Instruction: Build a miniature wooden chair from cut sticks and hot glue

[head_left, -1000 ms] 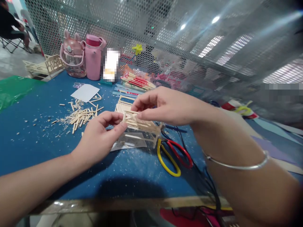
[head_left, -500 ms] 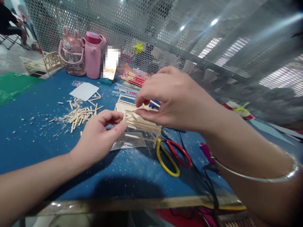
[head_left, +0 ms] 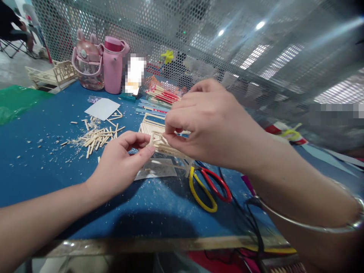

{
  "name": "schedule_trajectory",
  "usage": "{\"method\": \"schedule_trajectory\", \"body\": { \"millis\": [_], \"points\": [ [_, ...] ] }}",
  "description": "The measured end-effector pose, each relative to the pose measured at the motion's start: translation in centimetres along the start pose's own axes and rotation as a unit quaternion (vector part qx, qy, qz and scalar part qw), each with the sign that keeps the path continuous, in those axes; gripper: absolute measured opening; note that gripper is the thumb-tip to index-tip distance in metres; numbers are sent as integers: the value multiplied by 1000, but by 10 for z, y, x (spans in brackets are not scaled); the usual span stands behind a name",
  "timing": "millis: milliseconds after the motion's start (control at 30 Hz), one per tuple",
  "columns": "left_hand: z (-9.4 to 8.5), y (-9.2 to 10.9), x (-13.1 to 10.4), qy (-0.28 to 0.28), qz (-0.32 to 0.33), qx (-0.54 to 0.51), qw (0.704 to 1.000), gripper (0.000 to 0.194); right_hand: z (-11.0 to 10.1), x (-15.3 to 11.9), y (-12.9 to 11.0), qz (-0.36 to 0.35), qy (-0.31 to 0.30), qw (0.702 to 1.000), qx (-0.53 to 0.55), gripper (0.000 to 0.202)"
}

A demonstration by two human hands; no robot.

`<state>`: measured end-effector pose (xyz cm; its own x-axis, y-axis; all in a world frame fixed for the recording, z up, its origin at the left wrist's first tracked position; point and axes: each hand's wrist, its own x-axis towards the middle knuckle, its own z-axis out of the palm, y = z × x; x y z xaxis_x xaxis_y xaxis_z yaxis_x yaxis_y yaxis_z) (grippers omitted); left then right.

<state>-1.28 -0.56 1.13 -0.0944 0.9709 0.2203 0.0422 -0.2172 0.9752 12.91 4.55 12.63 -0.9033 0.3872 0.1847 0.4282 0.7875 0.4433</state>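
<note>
A small model of thin wooden sticks (head_left: 167, 148) stands over the blue table (head_left: 159, 212). My left hand (head_left: 123, 157) pinches its left end between thumb and fingers. Above the model is my right hand (head_left: 206, 121), thumb and fingertips pressed together at its upper side; whatever lies between them is too small to make out. A translucent sheet (head_left: 159, 169) lies beneath the model. Scissors with one yellow and one red handle (head_left: 217, 185) rest just right of it. Loose cut sticks (head_left: 99, 139) are heaped left of my left hand.
Behind stand a pink-topped bottle (head_left: 89, 64), a pink bottle (head_left: 113, 66) and a lit phone (head_left: 135, 76). Packed red-and-white sticks (head_left: 163, 94) lie before a mesh screen (head_left: 199, 49). A white card (head_left: 102, 109), green plastic (head_left: 19, 102) and black cables (head_left: 253, 223) are also there. A person sits far left.
My right hand's fingertips have come down slightly and closed together at the model. My left hand keeps its hold. The whole view has shifted slightly.
</note>
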Motion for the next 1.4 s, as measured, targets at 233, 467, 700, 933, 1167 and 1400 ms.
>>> {"method": "schedule_trajectory", "body": {
  "millis": [233,467,700,933,1167,1400],
  "points": [
    [0,-1,0,-1,0,-3,1000,16,0,3,1,44,-16,996,82,21],
    [0,0,0,-3,6,6,1000,16,1,-1,11,97,-21,959,265,9],
    [0,0,0,-2,5,5,1000,15,10,10,23,155,-111,907,376,10],
    [1,-1,0,-10,5,3,1000,16,19,21,24,159,-147,903,370,11],
    [1,4,0,12,-30,-25,999,23,4,-2,20,194,42,914,353,16],
    [1,11,1,51,-57,-104,992,21,61,-57,-19,400,265,758,442,52]
  ]
}}
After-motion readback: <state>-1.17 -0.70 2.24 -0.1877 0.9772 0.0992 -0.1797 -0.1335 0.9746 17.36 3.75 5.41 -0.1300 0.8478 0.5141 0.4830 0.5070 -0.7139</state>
